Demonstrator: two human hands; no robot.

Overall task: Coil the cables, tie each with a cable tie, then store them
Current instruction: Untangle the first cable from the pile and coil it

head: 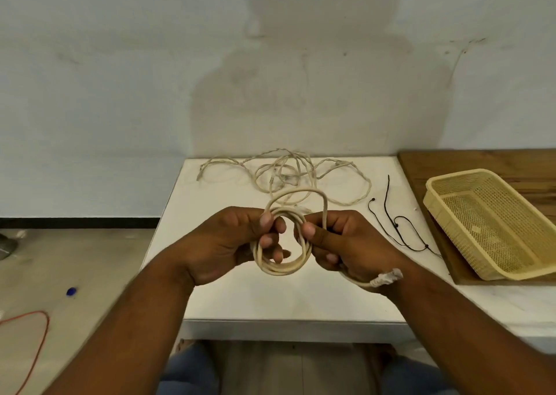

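A cream network cable (279, 269) is wound into a small coil held above the white table (301, 301). My left hand (237, 244) grips the coil's left side with fingers through the loops. My right hand (340, 241) pinches the right side, and one larger loop arches above both hands. The cable's end plug (388, 277) sticks out under my right wrist. Loose cream cables (285, 171) lie tangled at the table's back. Black cable ties (394, 220) lie to the right of my hands.
A yellow mesh plastic basket (496, 262) sits on a wooden board (481, 162) at the right. A wall stands close behind the table. On the floor at left lie a red cord (39, 334) and a small blue object (71, 291).
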